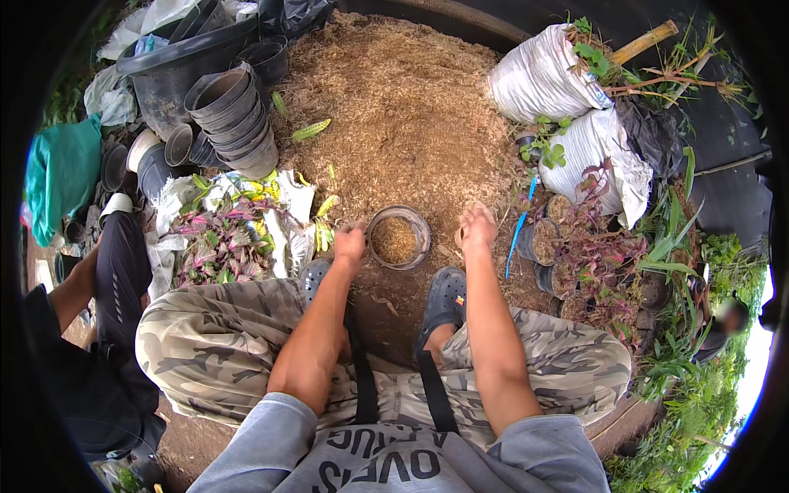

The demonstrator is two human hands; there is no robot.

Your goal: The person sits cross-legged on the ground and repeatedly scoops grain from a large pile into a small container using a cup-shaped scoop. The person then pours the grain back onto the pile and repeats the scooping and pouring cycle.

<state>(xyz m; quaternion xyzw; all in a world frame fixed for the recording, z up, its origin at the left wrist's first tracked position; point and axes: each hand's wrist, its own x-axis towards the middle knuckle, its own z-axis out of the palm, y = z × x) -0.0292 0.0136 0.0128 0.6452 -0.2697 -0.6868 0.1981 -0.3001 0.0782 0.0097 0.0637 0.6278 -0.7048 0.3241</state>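
A round dark plastic pot (425, 237) stands on the soil between my feet, with brown husk-like material (394, 239) inside it. My left hand (350, 241) is curled beside the pot's left rim; whether the fingers grip anything is hidden. To the right of the pot, apart from it, my right hand (478, 225) is palm down over the ground. The edge of a small tan object (458, 237) shows by its thumb, and I cannot tell if it is held. Beyond the pot spreads a large heap of brown husk-like growing material (394, 105).
Cut purple-leaved plants (222, 246) lie on white sacking at left, below stacked black pots (237, 120) and a large black tub (157, 86). At right are white sacks (536, 74), a blue strip (521, 225) and filled pots (545, 237). A person's leg (123, 265) is at far left.
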